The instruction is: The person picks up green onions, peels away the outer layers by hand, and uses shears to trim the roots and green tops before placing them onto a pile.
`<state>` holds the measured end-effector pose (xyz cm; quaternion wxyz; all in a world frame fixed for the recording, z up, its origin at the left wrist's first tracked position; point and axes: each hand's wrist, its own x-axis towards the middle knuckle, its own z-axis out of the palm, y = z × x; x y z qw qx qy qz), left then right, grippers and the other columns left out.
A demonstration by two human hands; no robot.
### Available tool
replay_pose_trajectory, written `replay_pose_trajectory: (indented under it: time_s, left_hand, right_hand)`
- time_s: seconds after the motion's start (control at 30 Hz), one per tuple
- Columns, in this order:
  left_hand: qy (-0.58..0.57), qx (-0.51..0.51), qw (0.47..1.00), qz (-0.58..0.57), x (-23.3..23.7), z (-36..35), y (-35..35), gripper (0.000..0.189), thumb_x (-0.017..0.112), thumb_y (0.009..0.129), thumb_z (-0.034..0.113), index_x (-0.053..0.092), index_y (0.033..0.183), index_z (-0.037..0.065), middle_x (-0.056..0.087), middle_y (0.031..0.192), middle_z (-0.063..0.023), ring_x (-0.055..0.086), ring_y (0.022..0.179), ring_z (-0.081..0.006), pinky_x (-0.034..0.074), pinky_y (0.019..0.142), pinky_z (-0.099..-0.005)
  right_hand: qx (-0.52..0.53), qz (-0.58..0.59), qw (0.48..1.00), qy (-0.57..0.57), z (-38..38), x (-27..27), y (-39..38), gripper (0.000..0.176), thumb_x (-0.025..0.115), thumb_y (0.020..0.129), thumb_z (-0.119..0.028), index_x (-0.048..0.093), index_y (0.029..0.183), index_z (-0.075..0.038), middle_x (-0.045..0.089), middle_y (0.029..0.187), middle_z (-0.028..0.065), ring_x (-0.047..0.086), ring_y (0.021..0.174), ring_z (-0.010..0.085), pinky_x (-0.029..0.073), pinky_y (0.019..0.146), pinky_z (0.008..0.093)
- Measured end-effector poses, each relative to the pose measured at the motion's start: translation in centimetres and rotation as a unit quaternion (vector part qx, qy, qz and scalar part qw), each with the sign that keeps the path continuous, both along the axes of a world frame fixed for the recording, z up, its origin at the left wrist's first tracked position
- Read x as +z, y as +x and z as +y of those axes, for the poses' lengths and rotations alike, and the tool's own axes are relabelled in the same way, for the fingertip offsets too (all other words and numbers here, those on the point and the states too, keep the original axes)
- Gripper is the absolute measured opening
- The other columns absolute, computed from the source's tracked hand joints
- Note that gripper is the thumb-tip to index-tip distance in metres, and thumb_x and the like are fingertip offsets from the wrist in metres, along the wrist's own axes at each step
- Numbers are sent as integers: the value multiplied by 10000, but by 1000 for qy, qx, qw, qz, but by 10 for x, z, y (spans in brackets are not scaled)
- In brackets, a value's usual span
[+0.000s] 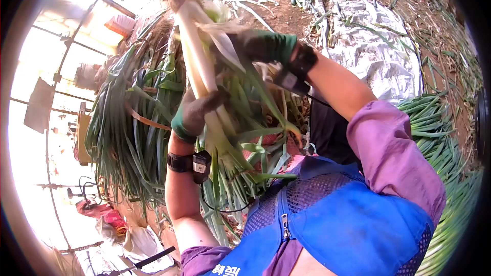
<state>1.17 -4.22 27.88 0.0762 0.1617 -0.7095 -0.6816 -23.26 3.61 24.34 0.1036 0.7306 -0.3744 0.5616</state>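
Observation:
My left hand (202, 111), in a dark glove with a green cuff, is wrapped round a bunch of long green onions (197, 56). Their white stalks point up and away, with the blurred root ends at the top. The green leaves hang down toward my vest. Beside the stalks, my right hand (253, 46), gloved the same way, is closed at a loose outer leaf (227, 48) that stands off from the stalks. Motion blurs its fingers, and part of it lies behind that leaf.
A big heap of green onions (133, 117) lies on the left, and more green onions (429, 122) lie along the right. A white plastic sheet (368, 46) covers soil strewn with leaf scraps. Metal framing (69, 41) and sacks (138, 248) are at the left.

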Motion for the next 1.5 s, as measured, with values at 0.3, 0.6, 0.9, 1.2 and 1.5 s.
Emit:
replay_pose_trajectory:
  time_s: [0.3, 0.6, 0.9, 1.2, 1.5]
  left_hand:
    - [-13, 4, 997, -72, -13, -25, 15, 351, 675, 817, 190, 631, 1094, -22, 660, 875, -67, 635, 754, -170, 525, 693, -306]
    - [16, -14, 997, -71, -39, -23, 24, 476, 642, 882, 265, 575, 1269, -4, 652, 990, -56, 635, 864, -132, 528, 744, -279]
    - [-51, -58, 995, -57, -28, 23, -7, 413, 660, 870, 175, 586, 1243, 15, 678, 971, -88, 671, 856, -188, 554, 768, -332]
    - [-24, -66, 995, -73, -23, 38, -13, 407, 655, 875, 174, 596, 1228, -19, 655, 985, -39, 622, 839, -117, 518, 733, -267]
    - [-63, -78, 993, -65, -1, 41, -18, 132, 630, 833, 50, 679, 947, 3, 677, 894, -97, 677, 805, -202, 552, 756, -315]
  right_hand:
    - [-183, -150, 927, 291, 45, 3, -115, 281, 621, 941, -253, 642, 1123, -40, 630, 821, 14, 607, 723, 126, 529, 634, 282]
    - [-94, -495, 863, 46, 172, 104, -179, 215, 618, 952, -243, 626, 1083, -73, 630, 819, -1, 635, 711, 145, 537, 587, 293]
    - [-186, 2, 930, 316, 60, 50, -22, 498, 627, 922, -119, 436, 1373, -29, 630, 865, 106, 612, 701, 186, 575, 593, 334]
    - [-423, 8, 868, 259, 38, 23, -33, 442, 565, 876, -196, 459, 1151, 134, 615, 681, 181, 625, 582, 360, 492, 513, 460]
    - [-612, 261, 732, 152, 64, 39, -79, 300, 496, 942, -185, 612, 1095, 45, 625, 673, 123, 623, 575, 270, 477, 490, 403]
